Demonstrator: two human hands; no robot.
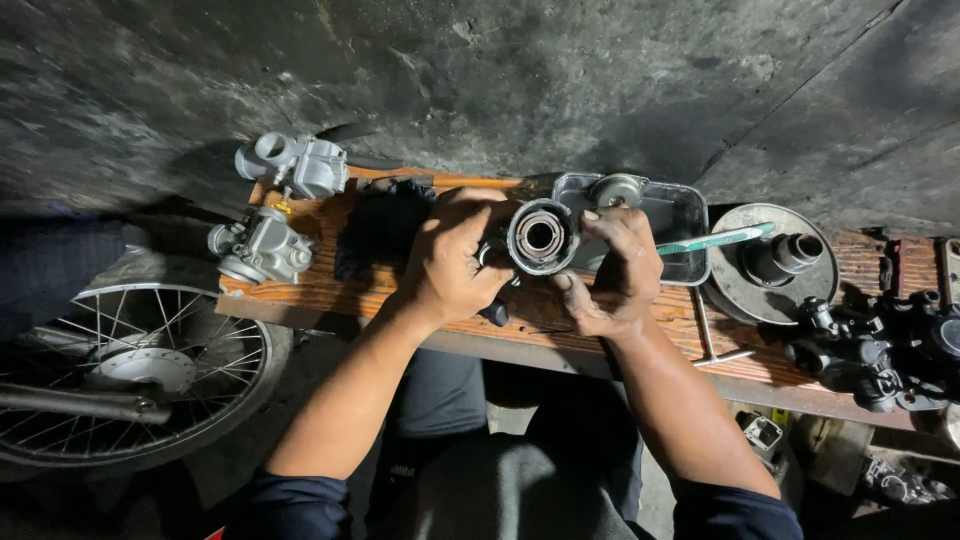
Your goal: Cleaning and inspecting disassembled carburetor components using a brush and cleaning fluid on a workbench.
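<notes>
The person is holding a round metal part (541,237) between both hands, a little above the wooden table (330,290), with its open end turned up toward the camera. This way the inside is easy to see. The left hand (450,262) is gripping the part from the left side, and its fingers are wrapping tightly around the body, so it seems to be carrying the weight. The right hand (615,270) is supporting the other side; its fingers are closed on the rim and the lower edge, and the thumb is lying along the side, probably to keep the part from turning.

The part is looking like a short cylinder with a pale grey rim. Inside it, several rings are sitting one within another around a dark hole in the middle. The surface is dull and a bit greasy, and both hands are stained dark.

Just behind the part, a steel tray (670,235) is standing on the table, and a green-handled tool (715,240) is resting across its edge. Two carburettors (275,215) are lying at the left end of the table, a dark cloth (380,225) beside them. A pulley disc (770,262) and black parts (880,350) are lying at the right. A spoked wheel (130,370) is standing below, on the left.
</notes>
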